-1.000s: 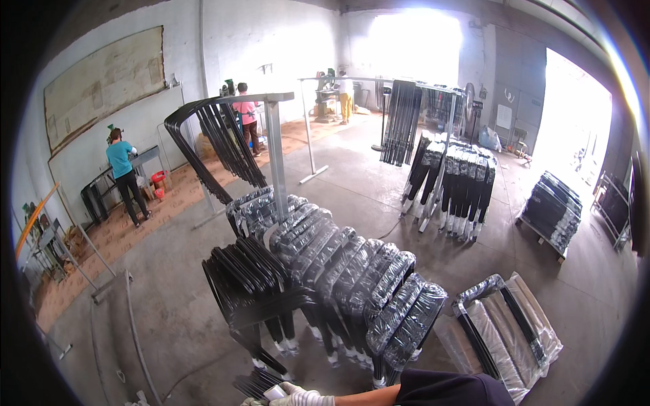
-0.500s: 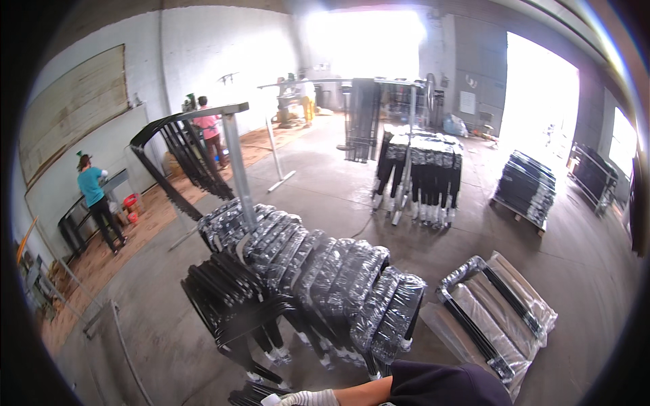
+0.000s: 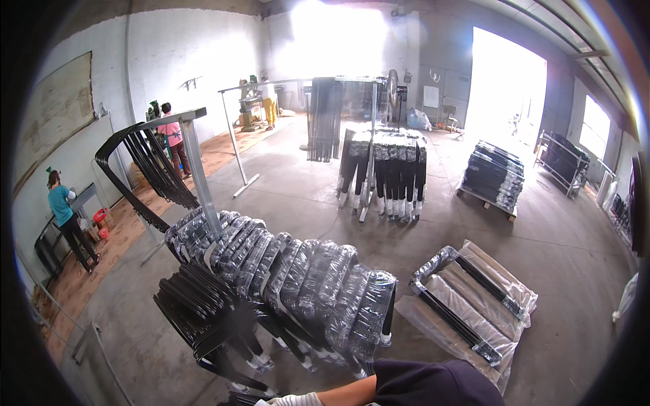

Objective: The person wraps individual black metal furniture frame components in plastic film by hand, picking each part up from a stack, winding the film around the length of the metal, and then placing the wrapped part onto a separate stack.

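My right hand [image 3: 298, 400], in a pale knitted glove, shows only in part at the lower edge. Its fingers are cut off, so I cannot tell whether they grip anything. The forearm reaches leftward from a dark sleeve [image 3: 433, 384]. Beside the glove lie the ends of thin black bars [image 3: 238, 399], mostly out of frame. Just beyond stands a bunch of bare black metal frames [image 3: 193, 298]. A long row of black frames wrapped in clear plastic [image 3: 318, 284] adjoins it, their lower ends white. My left hand is not in view.
Black frames hang from a grey metal rack [image 3: 201, 169]. To the right, partly wrapped frames [image 3: 467, 308] lie on plastic sheeting. Farther off are another rack [image 3: 374, 169], wrapped frames under it and a palletised stack [image 3: 493, 176]. Several people work along the left wall, one in teal [image 3: 61, 203].
The whole view has swung right, so the scene sits farther left in the picture. My gloved hand has sunk slightly at the lower edge. The wrapped frames stand as before.
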Motion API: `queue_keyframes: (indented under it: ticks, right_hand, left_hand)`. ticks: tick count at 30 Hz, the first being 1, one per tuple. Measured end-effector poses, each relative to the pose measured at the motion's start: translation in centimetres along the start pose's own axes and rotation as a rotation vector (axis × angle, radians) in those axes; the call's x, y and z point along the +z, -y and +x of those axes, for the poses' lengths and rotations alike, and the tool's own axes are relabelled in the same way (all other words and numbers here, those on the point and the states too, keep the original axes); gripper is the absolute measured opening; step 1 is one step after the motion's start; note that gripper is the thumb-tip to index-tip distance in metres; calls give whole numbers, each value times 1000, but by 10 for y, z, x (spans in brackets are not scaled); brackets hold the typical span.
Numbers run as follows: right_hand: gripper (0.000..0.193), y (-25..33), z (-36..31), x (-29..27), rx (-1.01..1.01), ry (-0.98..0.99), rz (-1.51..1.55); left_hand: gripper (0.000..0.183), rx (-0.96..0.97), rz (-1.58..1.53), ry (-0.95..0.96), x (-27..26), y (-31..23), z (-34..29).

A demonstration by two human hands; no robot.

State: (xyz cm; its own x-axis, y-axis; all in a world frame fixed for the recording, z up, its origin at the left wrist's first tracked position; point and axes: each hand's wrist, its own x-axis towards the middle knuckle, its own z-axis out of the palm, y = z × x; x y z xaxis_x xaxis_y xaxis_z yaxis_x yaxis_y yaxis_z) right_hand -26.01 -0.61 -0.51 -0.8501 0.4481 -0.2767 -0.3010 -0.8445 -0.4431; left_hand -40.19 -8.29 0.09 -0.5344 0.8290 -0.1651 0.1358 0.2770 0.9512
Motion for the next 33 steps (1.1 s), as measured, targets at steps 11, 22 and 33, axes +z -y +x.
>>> queue_keyframes:
  ticks: [11, 22, 33]
  right_hand:
    - [14, -36, 68, -88, 45, 226, 409]
    - [32, 7, 10, -67, 2, -250, -24]
    - [52, -11, -29, -96, 203, -308, -289]
  left_hand:
    - [31, -212, -373, 75, -5, -3, -17]
    - [16, -179, -384, -252, 22, 37, 0]
    - [13, -163, -25, -336, 9, 116, -66]
